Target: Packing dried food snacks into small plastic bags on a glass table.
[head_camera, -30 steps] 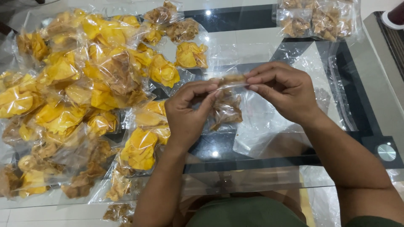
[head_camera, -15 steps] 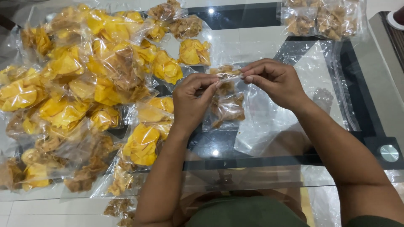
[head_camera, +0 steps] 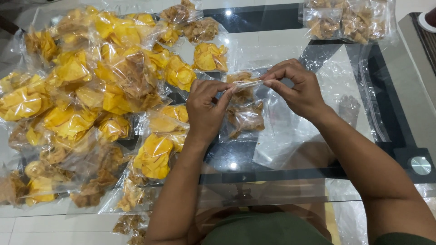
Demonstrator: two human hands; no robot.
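Note:
A small clear plastic bag of brown chips (head_camera: pixel 245 115) hangs between my two hands above the glass table (head_camera: pixel 290 41). My left hand (head_camera: pixel 206 111) pinches the left end of the bag's top strip with thumb and fingers. At the right end of that strip, my right hand (head_camera: pixel 297 88) pinches it too. The strip is stretched flat between the fingertips. The chips sag in the lower part of the bag.
A big heap of clear bags with yellow and brown chips (head_camera: pixel 91 90) covers the table's left half. More bags of brown chips (head_camera: pixel 345 20) lie at the far right. Empty clear bags (head_camera: pixel 295 136) lie under my right wrist. A round metal fitting (head_camera: pixel 420 165) sits at the right edge.
Both hands moved slightly away from me with the bag. The fingertips have drawn apart along the top strip, which now lies straighter and flatter.

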